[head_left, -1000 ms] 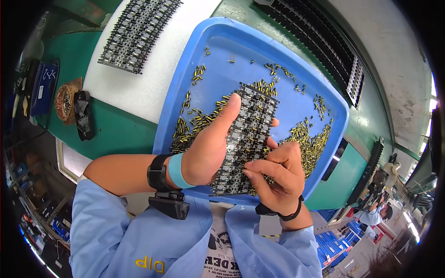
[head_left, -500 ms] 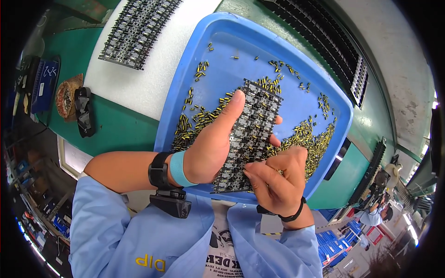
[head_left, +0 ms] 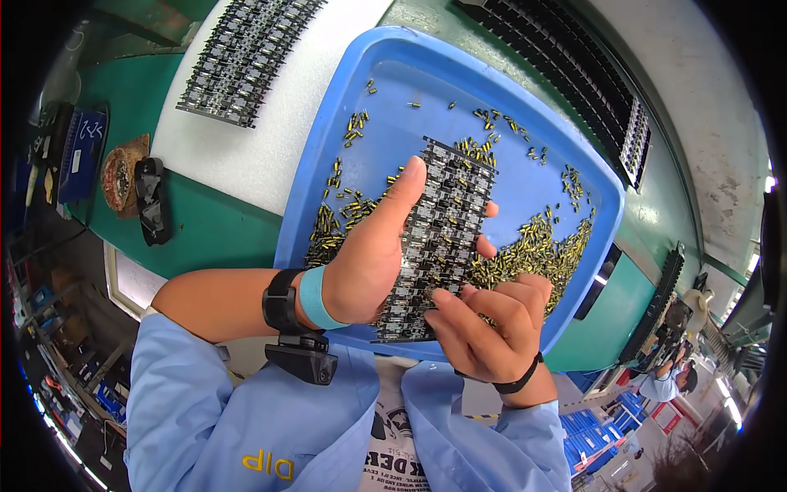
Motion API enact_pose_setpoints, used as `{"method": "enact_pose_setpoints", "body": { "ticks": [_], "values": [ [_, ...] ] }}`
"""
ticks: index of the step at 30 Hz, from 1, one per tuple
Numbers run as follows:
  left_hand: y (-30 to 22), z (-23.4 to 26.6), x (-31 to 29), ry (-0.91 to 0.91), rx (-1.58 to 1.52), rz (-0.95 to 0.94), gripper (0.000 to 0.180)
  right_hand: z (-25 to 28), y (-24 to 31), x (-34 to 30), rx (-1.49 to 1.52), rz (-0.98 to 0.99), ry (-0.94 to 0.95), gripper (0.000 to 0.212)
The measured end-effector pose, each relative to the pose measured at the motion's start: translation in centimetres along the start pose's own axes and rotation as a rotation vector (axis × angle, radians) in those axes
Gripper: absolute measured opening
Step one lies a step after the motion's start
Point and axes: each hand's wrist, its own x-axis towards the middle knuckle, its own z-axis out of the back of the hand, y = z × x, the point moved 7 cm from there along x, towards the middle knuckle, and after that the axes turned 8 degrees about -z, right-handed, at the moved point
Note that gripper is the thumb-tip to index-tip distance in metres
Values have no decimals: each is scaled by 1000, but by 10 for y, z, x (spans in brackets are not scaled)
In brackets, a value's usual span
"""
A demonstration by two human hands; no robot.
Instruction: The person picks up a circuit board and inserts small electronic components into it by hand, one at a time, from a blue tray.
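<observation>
My left hand [head_left: 365,262] is wrapped round a long dark circuit board panel [head_left: 447,213], thumb along its left edge and fingertips showing past the right edge. The panel is tilted above a blue plastic tray [head_left: 316,156], its rows filled with small metallic parts. At the panel's lower right, my right hand [head_left: 496,324] is curled, with thumb and index fingertips close together at the board's surface. Anything between those fingertips is too small to make out. Many small black-and-gold cylindrical components [head_left: 533,246] with wire leads lie in the tray, heaped to the right and left of the panel.
On a white foam sheet [head_left: 217,160] at the far left rests another board panel [head_left: 238,61]. Long black racks [head_left: 566,74] stand at the far right. A round brown container [head_left: 123,180] and a black object [head_left: 152,201] sit on the green table [head_left: 213,221].
My right thumb and index finger have parted slightly and its other fingers have loosened a little. The panel in my left hand has shifted slightly left.
</observation>
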Motion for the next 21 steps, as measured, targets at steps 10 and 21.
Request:
{"method": "enact_pose_setpoints", "body": {
  "ticks": [10, 21],
  "values": [
    [0, -1, 1, 20, -22, 9, 67, -1, -2, -1, 5, 42, 48, 48],
    [0, -5, 0, 69, -150, 86, 75, 36, -99, -8, 92, -631, -178, 20]
  ]
}}
